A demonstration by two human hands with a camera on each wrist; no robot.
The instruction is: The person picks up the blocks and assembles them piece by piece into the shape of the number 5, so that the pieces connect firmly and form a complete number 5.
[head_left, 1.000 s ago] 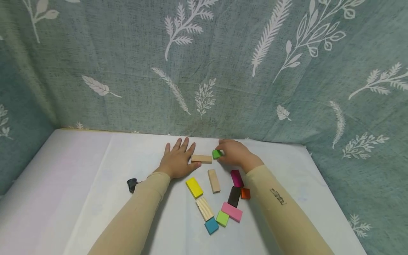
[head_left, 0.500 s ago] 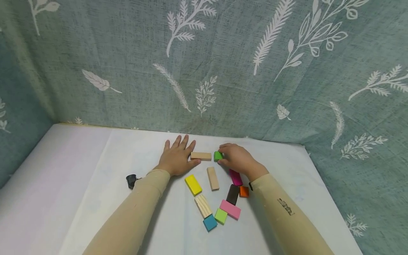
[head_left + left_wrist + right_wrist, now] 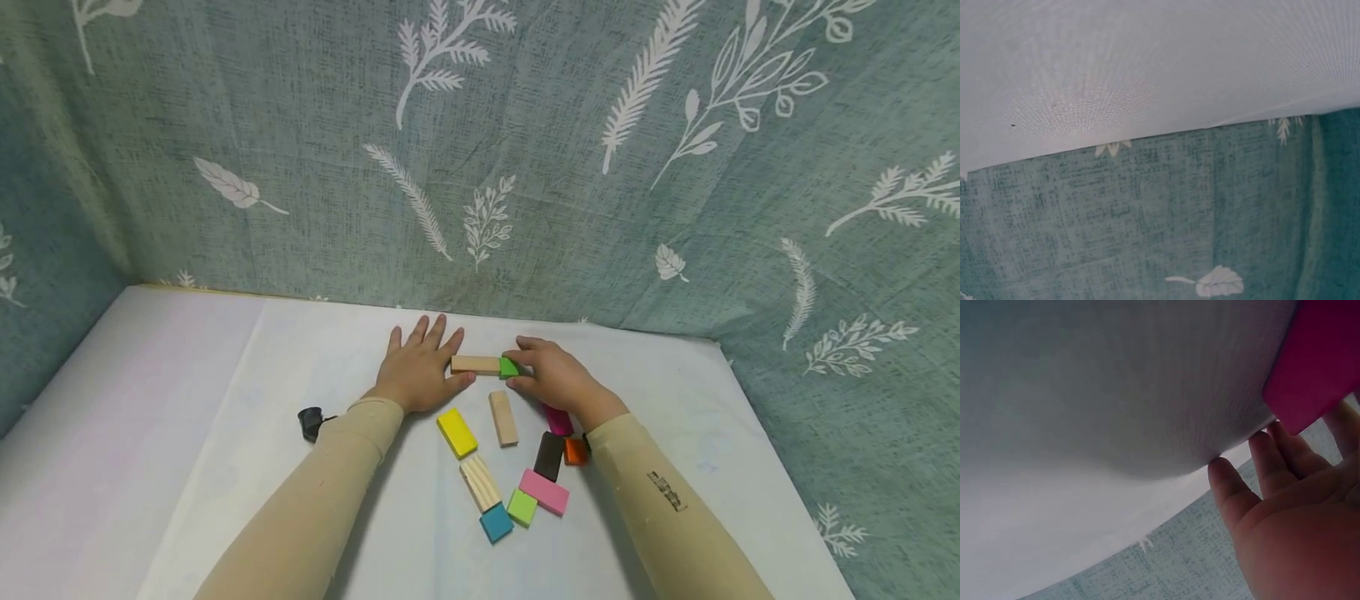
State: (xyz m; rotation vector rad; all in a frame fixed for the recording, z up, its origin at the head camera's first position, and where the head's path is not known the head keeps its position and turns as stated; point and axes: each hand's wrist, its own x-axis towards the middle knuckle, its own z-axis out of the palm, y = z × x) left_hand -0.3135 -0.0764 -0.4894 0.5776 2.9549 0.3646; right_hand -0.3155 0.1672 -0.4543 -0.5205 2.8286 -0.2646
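Note:
My left hand [image 3: 415, 375] lies flat on the white table, fingers spread. Its thumb is along the near side of a plain wooden block [image 3: 476, 365], at that block's left part. At the other end of the wooden block sits a small green block [image 3: 507, 367], touching it. My right hand [image 3: 558, 379] holds the green block between thumb and fingers. Partly under the right wrist is a magenta block [image 3: 558, 419], which looms large in the right wrist view beside the right hand [image 3: 1304, 519]. The left wrist view shows no hand, just tabletop and curtain.
Nearer lie another wooden block [image 3: 503, 419], a yellow block [image 3: 457, 432], a ridged wooden block [image 3: 480, 482], and blue [image 3: 497, 523], light green [image 3: 522, 507], pink [image 3: 544, 491], black [image 3: 550, 456] and orange [image 3: 576, 452] blocks. A patterned green curtain [image 3: 300, 208] hangs behind.
The right hand has turned the green block a little and slid it left against the wooden block's end, closing a small gap. The left hand has stayed in place.

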